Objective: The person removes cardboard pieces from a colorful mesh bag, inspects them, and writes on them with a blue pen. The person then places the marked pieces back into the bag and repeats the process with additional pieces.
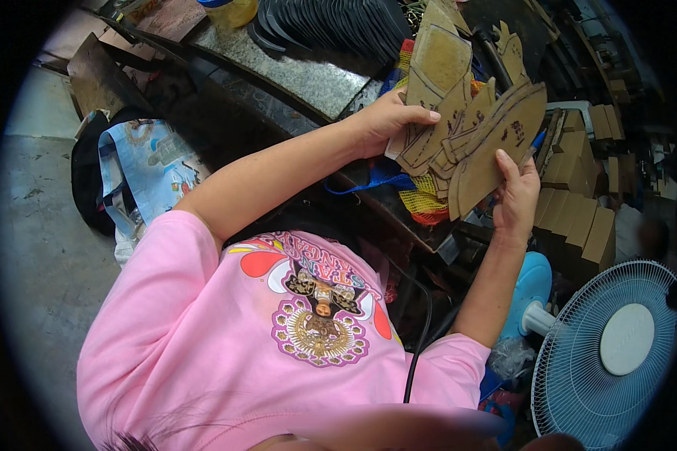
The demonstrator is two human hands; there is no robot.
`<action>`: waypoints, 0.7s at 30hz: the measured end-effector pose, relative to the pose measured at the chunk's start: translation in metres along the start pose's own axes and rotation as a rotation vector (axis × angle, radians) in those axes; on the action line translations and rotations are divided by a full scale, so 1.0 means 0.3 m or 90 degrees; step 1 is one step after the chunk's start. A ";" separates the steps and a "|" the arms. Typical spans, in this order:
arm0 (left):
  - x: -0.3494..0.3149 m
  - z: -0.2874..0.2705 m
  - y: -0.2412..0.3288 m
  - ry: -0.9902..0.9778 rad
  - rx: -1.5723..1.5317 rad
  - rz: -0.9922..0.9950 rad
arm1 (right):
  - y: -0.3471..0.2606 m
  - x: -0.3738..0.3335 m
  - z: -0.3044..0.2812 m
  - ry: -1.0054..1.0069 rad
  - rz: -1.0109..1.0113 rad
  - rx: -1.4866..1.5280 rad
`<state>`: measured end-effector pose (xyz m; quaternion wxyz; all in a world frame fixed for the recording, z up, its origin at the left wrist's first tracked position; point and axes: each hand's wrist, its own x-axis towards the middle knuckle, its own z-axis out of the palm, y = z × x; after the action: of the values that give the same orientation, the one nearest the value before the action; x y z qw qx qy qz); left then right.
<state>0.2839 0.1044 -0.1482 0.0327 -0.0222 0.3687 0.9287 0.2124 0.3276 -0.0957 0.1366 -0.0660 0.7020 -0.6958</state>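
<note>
Several flat brown cardboard templates (496, 146), with curved edges, dark outlines and marks, are fanned out over the bench edge. My left hand (390, 124) is closed on their left side, its thumb lying across the front. On the right side my right hand (516, 197) grips the rim of a large curved template, thumb in front and the other fingers mostly hidden behind. Beside those fingers pokes out a slim blue pen-like thing (538, 140); whether the hand holds it I cannot tell. Under the templates lies a yellow and red mesh cloth (426, 201) with a blue strap (380, 183).
A row of black curved pieces (331, 30) stands behind a speckled stone slab (308, 79). A yellow jar (237, 13) is at the far edge. Cardboard boxes (568, 214) are stacked right, above a white-and-blue fan (605, 353). A light-blue bag (154, 154) hangs at left.
</note>
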 end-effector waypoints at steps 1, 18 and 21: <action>0.001 -0.003 -0.001 0.001 0.001 0.001 | 0.004 0.005 -0.005 0.012 -0.004 0.001; -0.004 0.013 -0.013 -0.003 0.063 0.038 | 0.038 0.007 0.017 0.029 -0.008 0.031; -0.005 0.005 0.000 -0.015 -0.154 -0.024 | 0.043 0.018 0.002 0.038 -0.008 0.045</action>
<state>0.2853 0.1054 -0.1469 0.0520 -0.0219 0.2533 0.9657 0.2086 0.3257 -0.1089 0.1133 -0.0449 0.6806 -0.7225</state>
